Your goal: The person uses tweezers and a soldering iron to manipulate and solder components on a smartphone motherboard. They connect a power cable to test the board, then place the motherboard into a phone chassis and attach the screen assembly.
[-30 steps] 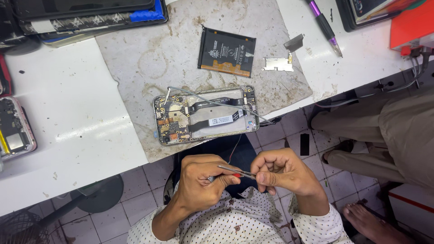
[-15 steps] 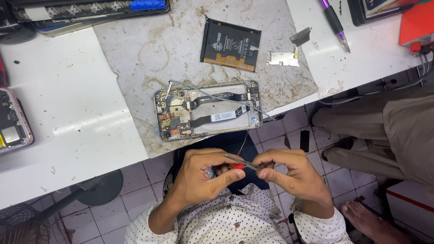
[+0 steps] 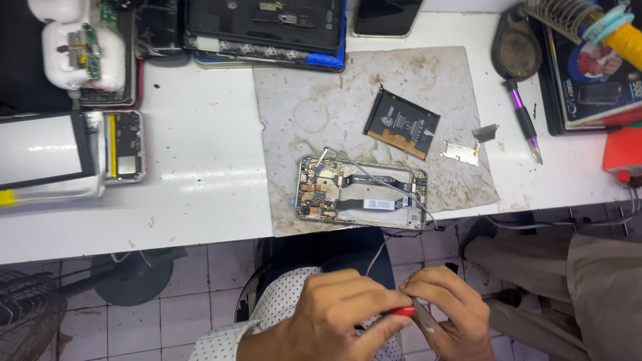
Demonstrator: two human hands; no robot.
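Note:
My left hand (image 3: 341,314) and my right hand (image 3: 448,311) meet in front of my lap, below the table's front edge. The left hand's fingers close on a small red-handled tool (image 3: 403,311). Thin metal tweezers (image 3: 423,319) are pinched in the right hand, touching the red tool. A thin grey wire (image 3: 378,254) hangs from the table toward my hands. Above them on a stained grey mat (image 3: 314,100) lies an opened phone (image 3: 361,190) with its boards and flex cables bare. A black battery (image 3: 401,124) and a small metal shield (image 3: 460,152) lie beside it.
A purple-handled screwdriver (image 3: 523,120) and a soldering-iron stand (image 3: 562,17) sit at the right. Another opened phone (image 3: 125,146), a screen panel (image 3: 43,150) and a white device (image 3: 83,53) lie at the left. Another person's legs (image 3: 588,281) are at the right; a fan (image 3: 27,314) stands bottom left.
My hands have come closer together and sit lower in the frame. The view has tilted up, so more of the table's far side shows. The phone and battery have not moved on the mat.

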